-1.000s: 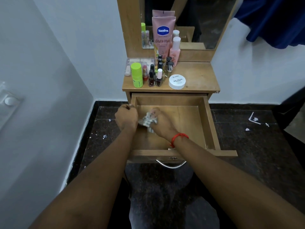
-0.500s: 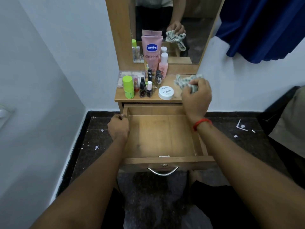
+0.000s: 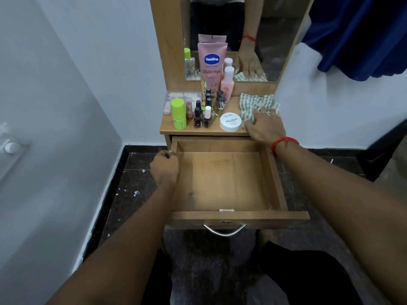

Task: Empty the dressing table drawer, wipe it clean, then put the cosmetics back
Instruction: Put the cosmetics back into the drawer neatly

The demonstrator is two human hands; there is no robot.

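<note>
Drawer (image 3: 222, 179) rim being gripped by closed left hand (image 3: 165, 168); striped cloth (image 3: 253, 104) being pressed under flat, spread right hand (image 3: 264, 126), white jar (image 3: 230, 122) just left of it.

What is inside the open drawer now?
Nothing: the drawer shows only its bare wooden floor. The left hand grips its left wall. The part under the tabletop is hidden.

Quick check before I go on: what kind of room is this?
Most likely a bedroom or dressing corner at home. A small wooden dressing table with a mirror stands against a white wall, holding a Vaseline lotion tube and nail polish bottles.
</note>
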